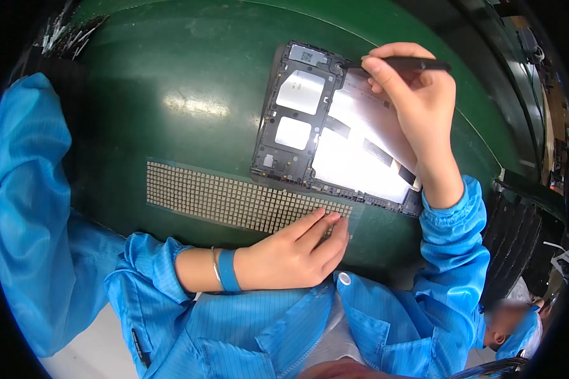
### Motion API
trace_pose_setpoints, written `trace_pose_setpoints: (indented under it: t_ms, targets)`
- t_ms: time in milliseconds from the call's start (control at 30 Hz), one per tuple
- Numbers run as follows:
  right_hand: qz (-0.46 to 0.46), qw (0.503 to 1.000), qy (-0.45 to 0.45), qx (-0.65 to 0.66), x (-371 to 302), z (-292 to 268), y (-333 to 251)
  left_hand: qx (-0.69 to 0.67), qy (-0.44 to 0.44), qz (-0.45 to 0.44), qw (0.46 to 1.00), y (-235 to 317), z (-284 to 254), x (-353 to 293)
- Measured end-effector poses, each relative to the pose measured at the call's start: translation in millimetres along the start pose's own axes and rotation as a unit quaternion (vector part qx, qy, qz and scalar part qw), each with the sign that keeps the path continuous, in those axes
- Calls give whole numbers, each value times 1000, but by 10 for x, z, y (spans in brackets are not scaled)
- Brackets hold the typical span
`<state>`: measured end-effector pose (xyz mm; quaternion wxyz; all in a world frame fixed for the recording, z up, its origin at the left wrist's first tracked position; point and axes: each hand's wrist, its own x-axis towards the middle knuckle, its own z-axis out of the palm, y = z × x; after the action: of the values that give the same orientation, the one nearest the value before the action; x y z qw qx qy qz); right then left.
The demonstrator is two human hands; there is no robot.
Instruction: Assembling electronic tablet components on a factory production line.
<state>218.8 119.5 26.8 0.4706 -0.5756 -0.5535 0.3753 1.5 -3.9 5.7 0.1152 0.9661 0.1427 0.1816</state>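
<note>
In my right hand [417, 95] is a slim black pair of tweezers [423, 64], pinched between thumb and fingers. The tip points left, at the upper edge of a tablet frame [284, 161] with a black housing, square cut-outs and a bright reflective panel [344, 151]. Whether the tip grips a small part cannot be made out. My left hand [291, 252] lies with fingers stretched out, fingertips on the right end of a long sheet of small square beige pads [221, 199]. That sheet lies below and left of the tablet frame.
The work surface is a green mat [139, 76]. A bundle of thin white-tipped strands [63, 38] stands at the far left. Another person's blue sleeve [31, 208] reaches along the left side. Black ribbed material [512, 234] and a further person [512, 325] are at the right.
</note>
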Motion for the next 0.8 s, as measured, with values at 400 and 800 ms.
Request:
trace_pose_setpoints:
  t_ms: [400,800]
  targets:
    - [-136,921,-164,-326,284,-559,18,-144,71,-141,977,-76,-16,56]
    - [85,962,-256,36,530,-620,-209,-104,109,-158,976,5,25,-34]
